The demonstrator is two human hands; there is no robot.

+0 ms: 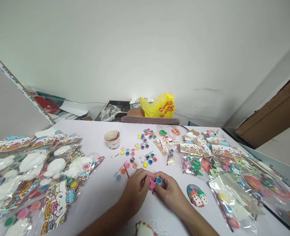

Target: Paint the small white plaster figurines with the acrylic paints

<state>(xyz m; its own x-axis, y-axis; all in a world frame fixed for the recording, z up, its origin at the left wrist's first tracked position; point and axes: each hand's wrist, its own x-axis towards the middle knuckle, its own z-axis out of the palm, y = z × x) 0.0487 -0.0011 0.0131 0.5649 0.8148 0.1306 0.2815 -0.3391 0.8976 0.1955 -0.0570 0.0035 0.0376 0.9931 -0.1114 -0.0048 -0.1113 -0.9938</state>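
Evidently, a set of small paint pots (152, 184) is gripped between the curled fingers of the left hand (137, 184) and the right hand (168, 187), above the near middle of the counter (96, 205). Pink is seen nearer the left, blue nearer the right. Should the pots be squeezed or tilted too sharply, their contents could be spilled; whether each is sealed cannot be told. By a splash sideways, the painted plaque (197, 195) to the right might be stained. The pots are round and plastic-looking, while the plaque is rounded and glossy. Smooth, pale sides are shown by the flared cup (112, 140), thin crinkles by the yellow bag (159, 106), and bulging, hard-looking surfaces by the bagged white shapes (33, 160).
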